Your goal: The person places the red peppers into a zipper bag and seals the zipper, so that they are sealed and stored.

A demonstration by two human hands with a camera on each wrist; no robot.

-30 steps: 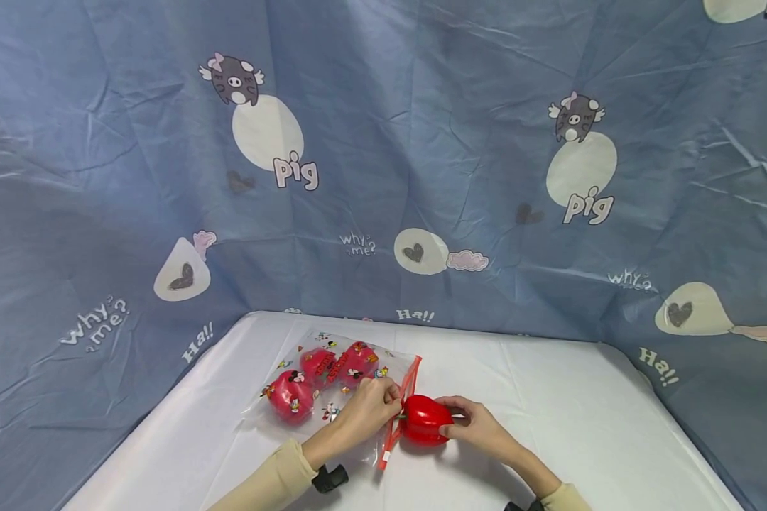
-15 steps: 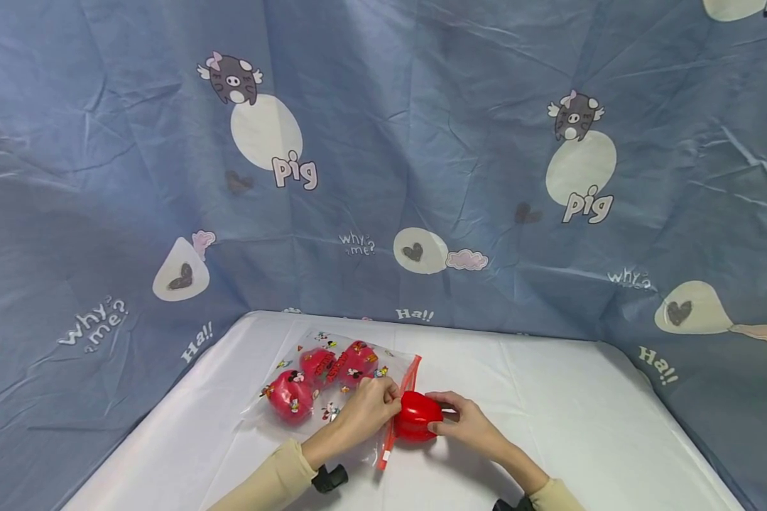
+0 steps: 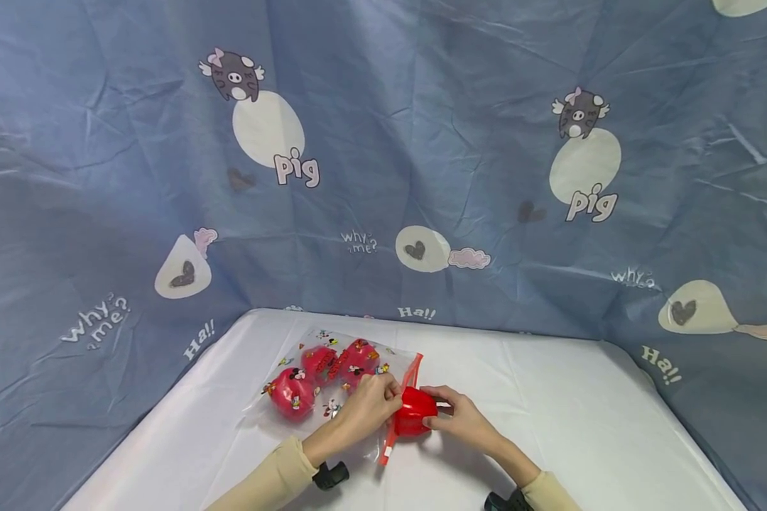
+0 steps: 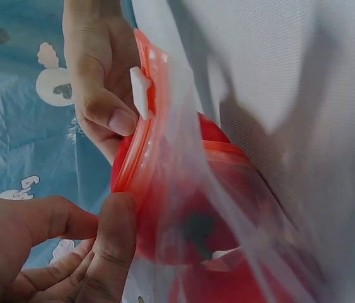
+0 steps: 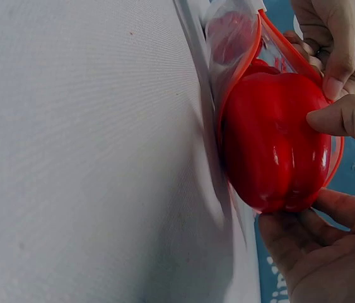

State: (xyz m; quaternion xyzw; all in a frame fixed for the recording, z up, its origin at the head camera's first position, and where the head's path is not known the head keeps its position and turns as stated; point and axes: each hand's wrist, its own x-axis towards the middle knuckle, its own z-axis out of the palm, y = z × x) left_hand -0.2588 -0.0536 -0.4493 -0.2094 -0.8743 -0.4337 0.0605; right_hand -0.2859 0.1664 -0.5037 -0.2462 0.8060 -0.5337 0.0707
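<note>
A glossy red bell pepper (image 5: 275, 142) sits partly inside the mouth of a clear zip bag (image 3: 322, 411) printed with cartoon figures. My right hand (image 3: 461, 419) grips the pepper's outer end, thumb on one side and fingers on the other. With thumb and forefinger my left hand (image 3: 369, 408) pinches the bag's red zip edge (image 4: 140, 158). Through the plastic in the left wrist view, the pepper's green stem (image 4: 197, 230) shows, pointing into the bag. Farther in lie several red, rounded pieces, one of them a large red one (image 3: 292, 394).
A white slider (image 4: 140, 93) sits on the zip edge. The white cloth-covered table (image 3: 550, 411) spreads under everything. Behind it hangs a blue curtain (image 3: 371, 184) with pig prints. Each wrist wears a black camera mount (image 3: 329, 476).
My right hand has moved left, pushing the pepper stem-first into the bag's mouth. My left hand keeps its pinch on the zip edge in about the same place.
</note>
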